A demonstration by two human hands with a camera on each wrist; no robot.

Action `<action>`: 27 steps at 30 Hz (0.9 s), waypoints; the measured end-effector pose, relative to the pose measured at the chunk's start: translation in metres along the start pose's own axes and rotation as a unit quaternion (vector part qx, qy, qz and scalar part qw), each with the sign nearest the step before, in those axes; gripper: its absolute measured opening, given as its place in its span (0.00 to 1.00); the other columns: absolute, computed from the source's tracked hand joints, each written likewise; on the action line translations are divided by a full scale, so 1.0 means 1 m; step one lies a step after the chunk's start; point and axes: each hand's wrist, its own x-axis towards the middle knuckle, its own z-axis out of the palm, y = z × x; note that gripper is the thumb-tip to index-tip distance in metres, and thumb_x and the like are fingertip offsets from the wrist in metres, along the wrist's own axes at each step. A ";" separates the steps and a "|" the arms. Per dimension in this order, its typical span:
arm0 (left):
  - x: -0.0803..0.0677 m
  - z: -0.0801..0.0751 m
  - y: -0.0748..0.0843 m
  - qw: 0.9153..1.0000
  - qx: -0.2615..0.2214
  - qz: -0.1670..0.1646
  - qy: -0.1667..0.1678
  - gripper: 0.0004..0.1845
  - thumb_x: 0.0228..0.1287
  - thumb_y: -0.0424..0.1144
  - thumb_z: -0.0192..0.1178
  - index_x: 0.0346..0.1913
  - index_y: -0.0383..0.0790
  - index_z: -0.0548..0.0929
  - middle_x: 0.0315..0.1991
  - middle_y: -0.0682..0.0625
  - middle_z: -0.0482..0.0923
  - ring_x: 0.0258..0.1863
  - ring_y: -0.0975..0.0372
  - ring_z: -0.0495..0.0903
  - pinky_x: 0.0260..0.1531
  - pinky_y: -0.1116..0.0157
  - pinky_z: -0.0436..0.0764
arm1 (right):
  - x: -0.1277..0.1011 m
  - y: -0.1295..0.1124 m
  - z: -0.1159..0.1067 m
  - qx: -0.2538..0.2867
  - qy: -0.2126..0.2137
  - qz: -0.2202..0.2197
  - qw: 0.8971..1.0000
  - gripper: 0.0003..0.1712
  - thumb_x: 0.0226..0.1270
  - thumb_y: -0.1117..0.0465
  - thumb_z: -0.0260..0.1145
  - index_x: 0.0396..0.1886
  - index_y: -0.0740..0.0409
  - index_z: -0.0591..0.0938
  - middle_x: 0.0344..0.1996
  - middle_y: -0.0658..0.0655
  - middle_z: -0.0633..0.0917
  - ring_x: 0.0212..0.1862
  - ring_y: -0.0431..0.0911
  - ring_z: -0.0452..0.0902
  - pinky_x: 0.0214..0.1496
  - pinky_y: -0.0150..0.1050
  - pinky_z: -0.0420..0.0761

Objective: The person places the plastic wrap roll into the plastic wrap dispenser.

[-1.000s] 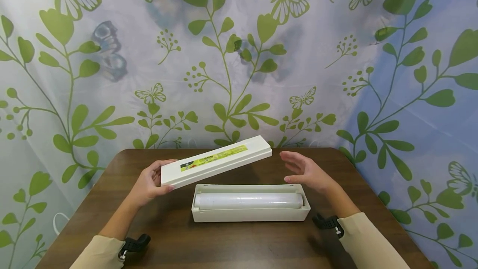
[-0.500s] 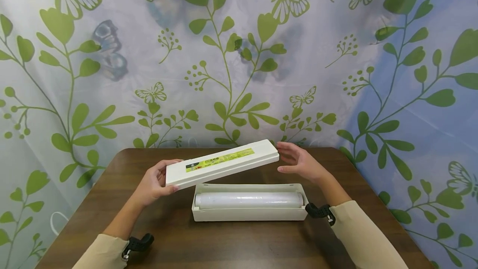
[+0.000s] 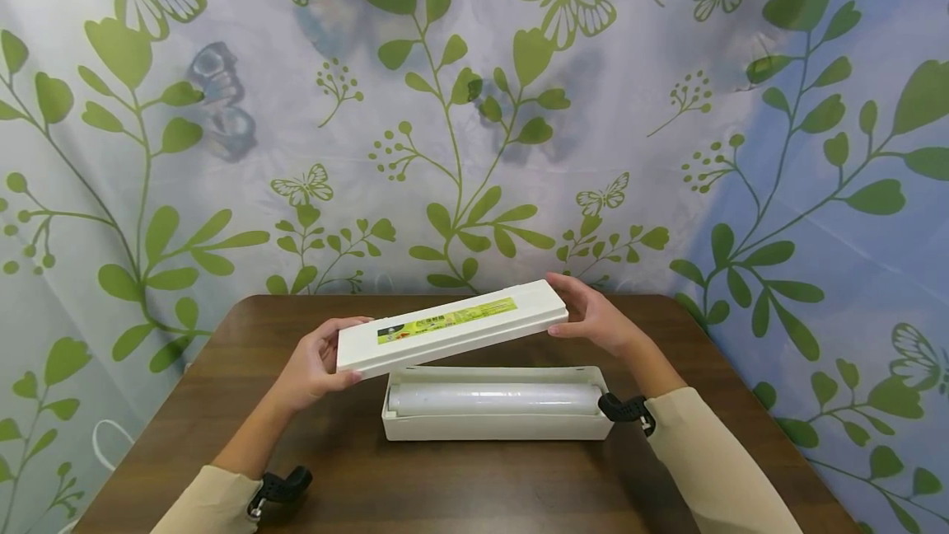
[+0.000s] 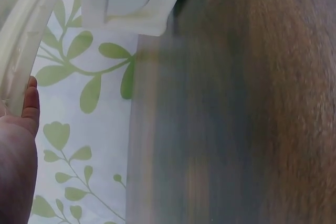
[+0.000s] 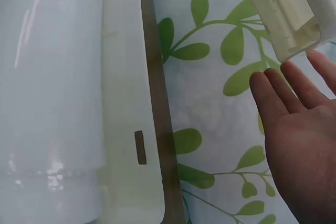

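A long white lid point(image 3: 452, 324) with a yellow-green label hangs tilted over an open white box point(image 3: 497, 428) that holds a roll of clear film point(image 3: 493, 398). My left hand point(image 3: 337, 353) grips the lid's left end, thumb on top and fingers beneath; the left wrist view shows the lid's edge point(image 4: 21, 40) against that hand point(image 4: 21, 145). My right hand point(image 3: 571, 310) touches the lid's raised right end with straight fingers point(image 5: 291, 85), just below the lid's end point(image 5: 283, 19). The roll point(image 5: 52, 77) and box wall point(image 5: 123, 77) lie beneath.
The box sits in the middle of a brown wooden table point(image 3: 445, 493). A curtain point(image 3: 474, 105) printed with green leaves and butterflies hangs right behind the table's far edge. Beige sleeves and black wrist mounts point(image 3: 278, 486) lie near the front edge.
The lid has shifted to the right, closer over the box. My right hand moved left and up from open air until its fingers met the lid's right end.
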 end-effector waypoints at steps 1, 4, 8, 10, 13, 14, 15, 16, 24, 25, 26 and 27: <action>0.000 0.001 0.000 1.000 -0.002 0.000 -0.001 0.36 0.48 0.18 0.71 0.64 0.24 0.71 0.67 0.49 0.74 0.56 0.65 0.78 0.50 0.72 0.82 | 0.001 0.000 0.000 0.004 -0.006 -0.003 1.000 0.57 0.58 0.71 0.76 0.81 0.63 0.53 0.76 0.67 0.63 0.64 0.38 0.73 0.56 0.34 0.83; 0.001 0.003 -0.001 1.000 -0.005 0.007 -0.006 0.37 0.48 0.18 0.70 0.65 0.24 0.71 0.67 0.47 0.73 0.56 0.65 0.78 0.49 0.72 0.82 | 0.003 0.000 0.000 0.013 -0.021 -0.007 1.000 0.57 0.57 0.72 0.76 0.81 0.62 0.54 0.71 0.63 0.68 0.60 0.42 0.75 0.54 0.36 0.84; 0.003 0.006 -0.003 1.000 -0.010 0.018 -0.019 0.37 0.49 0.18 0.70 0.66 0.24 0.70 0.68 0.42 0.73 0.56 0.64 0.79 0.49 0.71 0.83 | 0.004 0.001 -0.001 0.013 -0.031 -0.004 0.999 0.56 0.55 0.72 0.77 0.80 0.59 0.58 0.65 0.58 0.72 0.56 0.45 0.77 0.52 0.36 0.84; 0.003 0.008 -0.003 0.999 -0.013 0.016 -0.024 0.37 0.50 0.18 0.69 0.67 0.25 0.70 0.68 0.42 0.73 0.56 0.64 0.79 0.49 0.70 0.83 | 0.004 0.001 -0.001 0.010 -0.030 0.000 1.000 0.56 0.54 0.71 0.78 0.80 0.57 0.59 0.65 0.58 0.73 0.55 0.45 0.78 0.51 0.36 0.84; 0.004 0.009 -0.004 0.999 -0.019 0.011 -0.027 0.37 0.50 0.19 0.69 0.67 0.26 0.70 0.69 0.45 0.73 0.57 0.64 0.78 0.50 0.70 0.83 | 0.003 0.001 -0.001 0.005 -0.027 0.003 1.000 0.56 0.53 0.71 0.79 0.80 0.55 0.61 0.67 0.60 0.72 0.55 0.45 0.78 0.51 0.36 0.84; 0.004 0.009 -0.005 0.999 -0.020 0.009 -0.027 0.37 0.50 0.19 0.69 0.67 0.26 0.70 0.69 0.46 0.73 0.57 0.64 0.78 0.50 0.70 0.83 | 0.003 0.001 -0.001 0.001 -0.026 0.005 1.000 0.56 0.53 0.71 0.79 0.80 0.55 0.61 0.67 0.60 0.72 0.55 0.45 0.78 0.51 0.36 0.84; 0.004 0.008 -0.005 0.999 -0.021 0.007 -0.027 0.37 0.50 0.19 0.69 0.67 0.27 0.70 0.68 0.47 0.73 0.56 0.65 0.78 0.50 0.70 0.83 | 0.002 0.001 -0.001 -0.003 -0.024 0.007 1.000 0.56 0.53 0.70 0.79 0.80 0.55 0.61 0.67 0.60 0.72 0.55 0.45 0.78 0.51 0.36 0.84; 0.004 0.008 -0.006 0.999 -0.021 0.008 -0.028 0.37 0.51 0.19 0.69 0.67 0.26 0.70 0.68 0.48 0.73 0.56 0.65 0.78 0.49 0.70 0.83 | 0.002 0.001 -0.001 -0.008 -0.023 0.012 1.000 0.57 0.52 0.70 0.80 0.80 0.54 0.61 0.67 0.60 0.72 0.55 0.45 0.78 0.51 0.36 0.83; 0.007 0.007 -0.002 0.999 -0.013 -0.014 -0.040 0.37 0.53 0.21 0.68 0.68 0.28 0.69 0.68 0.46 0.72 0.55 0.65 0.78 0.48 0.70 0.84 | -0.002 0.002 -0.002 -0.031 -0.036 0.036 0.998 0.49 0.53 0.66 0.80 0.74 0.61 0.66 0.57 0.60 0.78 0.49 0.48 0.82 0.48 0.40 0.85; 0.008 0.007 -0.001 0.999 -0.010 -0.018 -0.042 0.37 0.53 0.22 0.68 0.68 0.28 0.69 0.68 0.45 0.72 0.56 0.65 0.78 0.48 0.70 0.84 | -0.002 0.004 -0.002 -0.032 -0.036 0.035 0.998 0.49 0.53 0.66 0.80 0.74 0.62 0.67 0.57 0.60 0.78 0.48 0.49 0.82 0.47 0.41 0.86; 0.008 0.007 0.000 0.999 -0.007 -0.021 -0.044 0.37 0.53 0.22 0.69 0.68 0.29 0.69 0.68 0.44 0.71 0.55 0.65 0.78 0.48 0.70 0.84 | -0.003 0.005 -0.003 -0.036 -0.035 0.033 0.998 0.48 0.53 0.66 0.80 0.73 0.62 0.67 0.56 0.60 0.79 0.48 0.48 0.82 0.47 0.41 0.86; 0.009 0.007 0.001 0.999 -0.005 -0.026 -0.047 0.37 0.53 0.22 0.69 0.68 0.29 0.69 0.68 0.43 0.71 0.56 0.65 0.78 0.48 0.70 0.84 | -0.004 0.006 -0.003 -0.036 -0.033 0.032 0.998 0.47 0.53 0.67 0.80 0.72 0.63 0.68 0.55 0.60 0.79 0.47 0.48 0.83 0.46 0.41 0.86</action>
